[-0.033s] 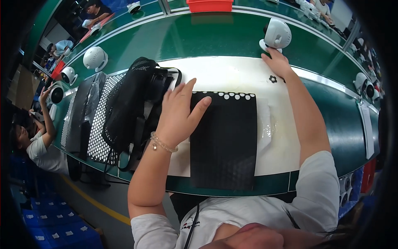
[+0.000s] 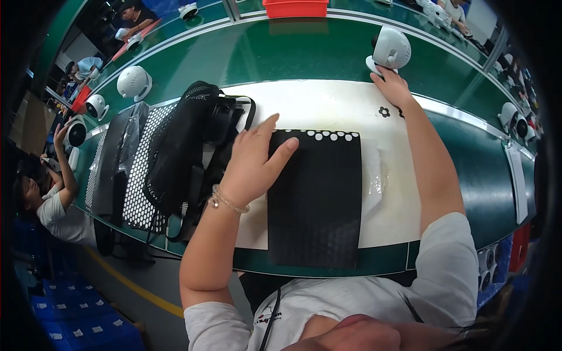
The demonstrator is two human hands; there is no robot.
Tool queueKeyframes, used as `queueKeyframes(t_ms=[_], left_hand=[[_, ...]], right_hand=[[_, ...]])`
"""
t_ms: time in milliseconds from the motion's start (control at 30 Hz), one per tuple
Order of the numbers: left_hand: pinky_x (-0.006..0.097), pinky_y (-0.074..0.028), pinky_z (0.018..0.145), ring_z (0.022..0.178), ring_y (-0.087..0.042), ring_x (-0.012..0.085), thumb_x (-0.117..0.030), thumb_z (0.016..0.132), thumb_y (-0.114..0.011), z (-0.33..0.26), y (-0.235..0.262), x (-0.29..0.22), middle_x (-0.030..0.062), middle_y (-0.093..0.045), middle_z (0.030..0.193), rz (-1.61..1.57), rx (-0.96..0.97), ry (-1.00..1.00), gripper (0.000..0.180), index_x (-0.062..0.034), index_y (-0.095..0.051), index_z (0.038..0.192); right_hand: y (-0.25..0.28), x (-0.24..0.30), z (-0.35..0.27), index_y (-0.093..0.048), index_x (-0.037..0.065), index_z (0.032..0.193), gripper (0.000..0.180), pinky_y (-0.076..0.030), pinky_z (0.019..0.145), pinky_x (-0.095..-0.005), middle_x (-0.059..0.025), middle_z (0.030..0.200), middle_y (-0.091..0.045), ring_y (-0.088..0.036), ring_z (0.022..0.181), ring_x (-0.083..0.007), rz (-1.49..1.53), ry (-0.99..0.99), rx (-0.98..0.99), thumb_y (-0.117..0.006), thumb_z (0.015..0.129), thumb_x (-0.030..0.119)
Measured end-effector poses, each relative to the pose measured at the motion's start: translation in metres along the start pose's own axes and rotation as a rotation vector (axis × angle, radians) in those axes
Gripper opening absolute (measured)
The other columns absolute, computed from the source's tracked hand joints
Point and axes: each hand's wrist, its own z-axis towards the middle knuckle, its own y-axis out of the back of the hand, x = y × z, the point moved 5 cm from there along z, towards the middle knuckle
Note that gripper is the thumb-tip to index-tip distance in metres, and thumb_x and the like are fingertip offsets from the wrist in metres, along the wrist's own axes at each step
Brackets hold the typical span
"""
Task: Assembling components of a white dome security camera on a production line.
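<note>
My left hand (image 2: 257,155) is spread over the left far corner of a flat black sheet or pouch (image 2: 316,202), which has white dots along its far edge. Its fingers are apart and hold nothing. With my arm stretched out, my right hand (image 2: 393,89) grips the foot of a white round-headed device on a stand (image 2: 392,48), at the far edge of the white work mat (image 2: 328,99). The device stands upright; some of my right fingertips are hidden at its foot. Partly under the black sheet's right side lies a clear plastic piece (image 2: 373,178).
Left of the mat lie a black mesh bag (image 2: 190,134) and white-dotted black sheets (image 2: 143,175). More white devices (image 2: 134,82) stand along the belt (image 2: 281,52). A red bin (image 2: 296,8) is at the back. A co-worker (image 2: 58,202) reaches up at left.
My left fingers have shifted very slightly over the black sheet. My right hand stays at the white device's foot.
</note>
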Motion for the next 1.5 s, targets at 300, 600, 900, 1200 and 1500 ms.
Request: queueKeyframes(t_ms=[300, 600, 900, 1200, 1500], left_hand=[[0.023, -0.041, 0.079, 0.090, -0.047, 0.0090, 0.000, 0.070, -0.067, -0.007, 0.030, -0.018, 0.0038, -0.047, 0.099, -0.763, 0.077, -0.125, 0.057, -0.0060, -0.042, 0.121], [0.024, -0.036, 0.057, 0.066, -0.049, 0.0133, -0.002, 0.064, -0.071, -0.045, 0.056, -0.048, 0.0047, -0.051, 0.073, -0.805, -0.062, -0.397, 0.019, 0.0007, -0.058, 0.077], [0.025, -0.037, 0.055, 0.059, -0.049, 0.0155, 0.006, 0.063, -0.067, -0.120, 0.038, -0.068, 0.0041, -0.053, 0.066, -0.671, -0.214, -0.254, 0.021, -0.0015, -0.063, 0.082], [0.025, -0.036, 0.053, 0.058, -0.048, 0.0153, 0.003, 0.067, -0.067, -0.128, 0.022, -0.077, 0.0044, -0.052, 0.066, -0.588, -0.300, -0.213, 0.013, -0.0010, -0.059, 0.076], [0.026, -0.036, 0.050, 0.055, -0.047, 0.0173, 0.002, 0.067, -0.066, -0.128, 0.013, -0.085, 0.0057, -0.051, 0.064, -0.541, -0.302, -0.190, 0.012, -0.0014, -0.058, 0.076]], right_hand=[[0.047, 0.003, -0.010, -0.056, 0.006, 0.096, 0.028, -0.042, 0.078, -0.0382, -0.0117, 0.094, -0.058, -0.052, 0.094, -0.0310, 0.087, 0.351, -0.812, -0.062, 0.077, 0.025], [0.110, 0.066, -0.103, -0.052, 0.001, 0.100, 0.033, -0.042, 0.061, -0.0209, -0.0003, 0.075, -0.056, -0.051, 0.073, -0.0066, 1.379, 0.132, -0.193, -0.060, 0.082, 0.028], [0.081, 0.108, -0.196, -0.045, 0.005, 0.111, 0.030, -0.038, 0.076, -0.0244, -0.0033, 0.090, -0.056, -0.049, 0.086, -0.0086, 1.094, 0.252, 0.104, -0.054, 0.085, 0.017], [0.129, 0.168, -0.295, -0.062, 0.007, 0.083, 0.023, -0.041, 0.079, -0.0359, -0.0071, 0.108, -0.055, -0.051, 0.102, -0.0259, 0.483, 1.107, -0.344, -0.071, 0.062, 0.011], [0.127, 0.170, -0.291, -0.055, 0.008, 0.083, 0.022, -0.039, 0.076, -0.0361, -0.0055, 0.103, -0.058, -0.053, 0.097, -0.0259, 0.758, 1.090, -0.216, -0.067, 0.065, 0.003]])
